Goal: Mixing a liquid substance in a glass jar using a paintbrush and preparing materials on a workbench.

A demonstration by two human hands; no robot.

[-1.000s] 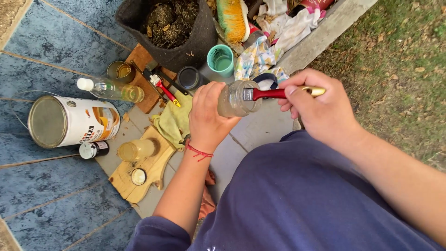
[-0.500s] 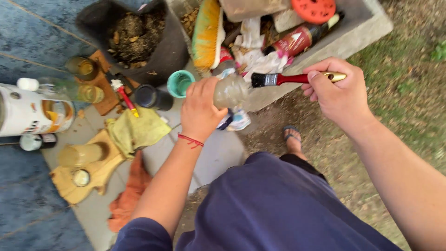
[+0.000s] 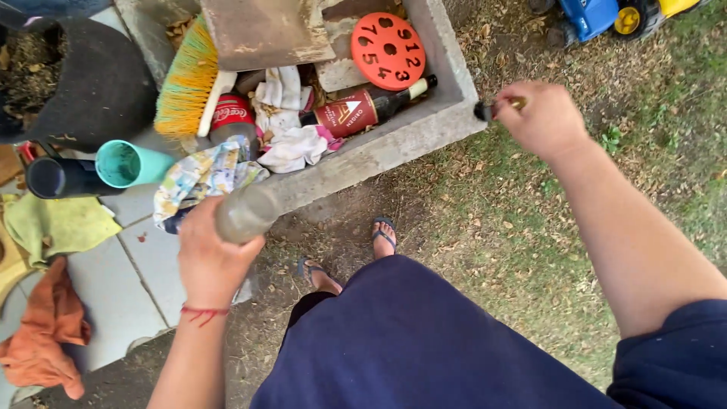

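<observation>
While the left hand [image 3: 208,254] gripped a grey jar [image 3: 246,214], the right hand [image 3: 544,117] (far off to the right) pinched a brush handle [image 3: 496,108].

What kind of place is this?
Probably a backyard: patchy grass underfoot, a concrete trough full of clutter including a broom, and a toy truck on the lawn.

Your left hand [image 3: 208,261] wraps the grey jar [image 3: 244,215], so its lower part is hidden. Your right hand [image 3: 544,115] covers nearly all of the brush [image 3: 485,110]; only a dark, blurred end shows, and its bristles cannot be made out. The toy truck [image 3: 606,15] and the black pot [image 3: 91,83] are cut off by the top edge, and the orange cloth [image 3: 45,341] by the left edge.
</observation>
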